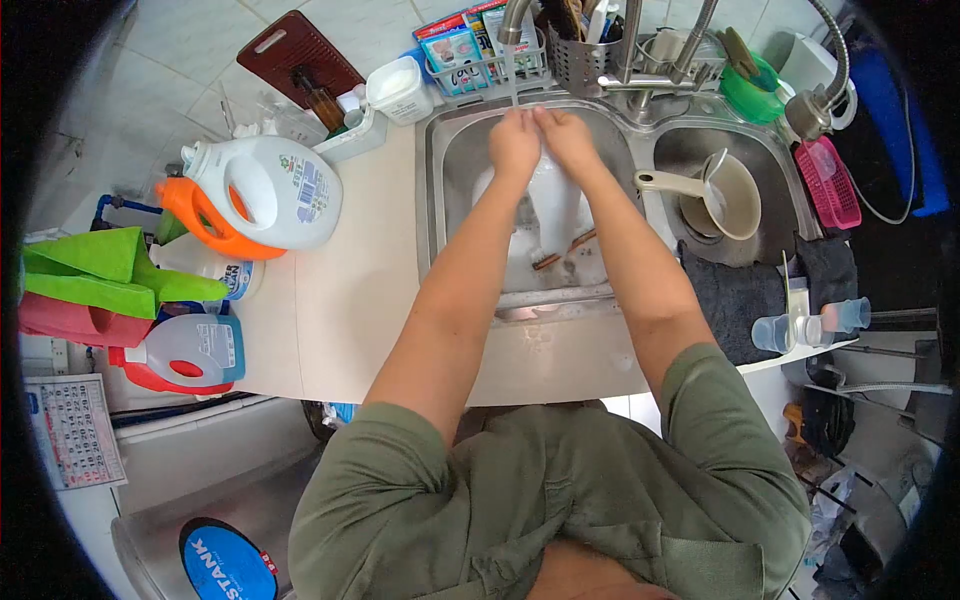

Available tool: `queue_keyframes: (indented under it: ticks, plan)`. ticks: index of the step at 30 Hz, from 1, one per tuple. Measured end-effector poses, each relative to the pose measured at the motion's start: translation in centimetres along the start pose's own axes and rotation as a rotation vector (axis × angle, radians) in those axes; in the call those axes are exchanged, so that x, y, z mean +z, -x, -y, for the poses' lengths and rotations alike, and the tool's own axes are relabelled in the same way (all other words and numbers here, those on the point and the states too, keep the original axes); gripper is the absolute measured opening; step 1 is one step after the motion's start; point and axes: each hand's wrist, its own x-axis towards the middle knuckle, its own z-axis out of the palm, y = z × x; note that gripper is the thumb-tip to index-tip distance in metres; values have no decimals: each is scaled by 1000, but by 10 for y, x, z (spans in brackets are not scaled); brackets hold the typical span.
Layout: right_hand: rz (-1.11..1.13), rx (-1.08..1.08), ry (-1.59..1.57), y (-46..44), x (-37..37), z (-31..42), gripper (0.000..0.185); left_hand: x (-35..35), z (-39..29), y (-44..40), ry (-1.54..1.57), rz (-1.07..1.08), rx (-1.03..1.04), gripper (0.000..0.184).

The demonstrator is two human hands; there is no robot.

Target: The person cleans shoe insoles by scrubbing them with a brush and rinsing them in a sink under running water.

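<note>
From where I stand, the white sheet-like thing (pixel 553 205) is in the left basin (pixel 430 200), hanging from the person's two hands under the tap spout (pixel 513 25); water seems to be running onto them. I can't make out whether it is plastic or cloth. The left hand (pixel 514 142) and right hand (pixel 566 142) are almost together, fingers drawn in, seemingly pinching its upper edge, though the fingertips are hard to see.

I'd call this the middle of the job: the thing is up in the water's path, neither let go nor laid aside. Below its lower end, a brown stick-like piece (pixel 547 263) lies untouched in the basin.

In the right basin, a cream pan (pixel 740 205) with a utensil (pixel 713 170) in it also goes unhandled. Farther out, a dark cloth (pixel 735 305) and bottles, including a white jug (pixel 300 185), sit on the surface (pixel 355 320).
</note>
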Motion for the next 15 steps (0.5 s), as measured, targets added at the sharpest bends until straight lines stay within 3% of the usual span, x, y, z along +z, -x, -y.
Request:
queue_keyframes:
  ticks: [2, 3, 5, 7, 9, 10, 12, 13, 15]
  plan:
    - [-52, -305, -156, -4, 10, -4, 41, -7, 0, -6, 25, 84, -108, 40]
    - [-53, -305, -154, -1, 8, 1, 41, -8, 1, -9, 48, 169, -215, 42]
    - [-55, -232, 136, 6, 5, 13, 39, -9, 2, -11, 171, 154, -254, 42]
    - [-84, -140, 179, 12, 1, 27, 38, -6, 6, -11, 293, 137, -289, 42]
    - [-112, -50, 219, 11, -5, 35, 38, -1, 11, -8, 499, 46, -66, 36]
    - [-77, -24, 109, 7, -12, 35, 39, 3, 14, -7, 495, 43, -64, 36]
    - [-38, 4, -5, -1, -5, 28, 41, 8, 21, -4, 929, 157, -273, 29]
    - [-107, -96, -60, -9, 11, 13, 44, 4, 19, -4, 931, 154, -274, 29]
    - [-172, -200, -111, -10, 14, 6, 48, -9, 15, -6, 289, -60, -89, 30]
